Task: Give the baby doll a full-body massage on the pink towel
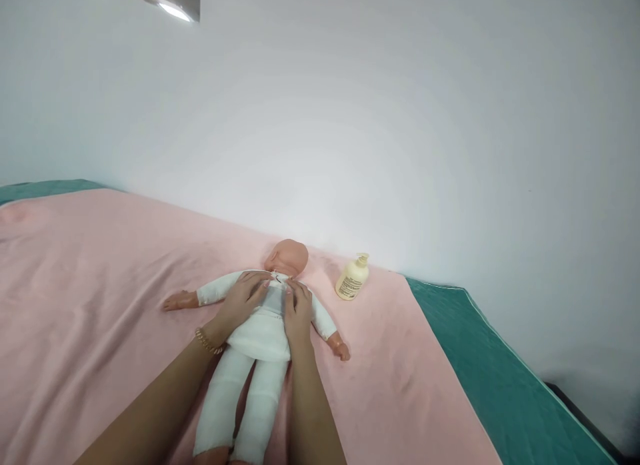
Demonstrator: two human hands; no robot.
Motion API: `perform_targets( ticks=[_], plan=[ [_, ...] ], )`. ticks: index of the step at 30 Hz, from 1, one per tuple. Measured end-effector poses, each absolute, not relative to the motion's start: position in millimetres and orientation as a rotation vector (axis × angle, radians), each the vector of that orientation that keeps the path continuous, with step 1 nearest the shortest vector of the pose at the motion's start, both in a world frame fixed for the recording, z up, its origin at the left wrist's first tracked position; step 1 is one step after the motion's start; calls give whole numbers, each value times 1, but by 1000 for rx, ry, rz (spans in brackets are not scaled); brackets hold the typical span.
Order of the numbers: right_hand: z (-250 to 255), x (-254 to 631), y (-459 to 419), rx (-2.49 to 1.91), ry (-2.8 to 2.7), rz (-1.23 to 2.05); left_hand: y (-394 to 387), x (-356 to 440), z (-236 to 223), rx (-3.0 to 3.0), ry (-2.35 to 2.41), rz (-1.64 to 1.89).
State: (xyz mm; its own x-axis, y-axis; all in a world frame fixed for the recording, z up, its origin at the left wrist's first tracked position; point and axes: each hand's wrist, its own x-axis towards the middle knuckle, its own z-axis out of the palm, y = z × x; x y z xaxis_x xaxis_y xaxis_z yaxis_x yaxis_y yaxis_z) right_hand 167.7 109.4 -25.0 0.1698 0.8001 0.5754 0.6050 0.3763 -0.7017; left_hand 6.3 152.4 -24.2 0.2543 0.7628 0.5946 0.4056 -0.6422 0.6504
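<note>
A baby doll (260, 335) in white clothes lies on its back, its head toward the wall and its arms spread to both sides. My left hand (244, 297) rests on the left side of its upper chest, fingers stretched out and a beaded bracelet on the wrist. On the right side of the chest lies my right hand (299, 306), its fingers also extended and lying along the doll's shoulder. Between the hands a greyish patch shows on the chest. Neither hand grips anything.
A pale yellow pump bottle (353, 278) stands to the right of the doll's head. Pink cloth (390, 365) lies under both, over a green cover (480, 345) visible at the sides. The white wall (350, 118) rises directly behind.
</note>
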Motion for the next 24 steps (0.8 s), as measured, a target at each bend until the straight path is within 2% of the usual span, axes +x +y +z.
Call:
perform_targets(
  ticks=[8,17,24],
  plan=[
    [-26,165,71,-1213,-1335,296,110,-4,-11,2169,923,1436],
    [-35,164,26,-1085,-1495,437,67,-15,-28,2176,692,1342],
    [-42,160,32,-1188,-1579,485,74,-15,-30,2180,771,1093]
  ],
)
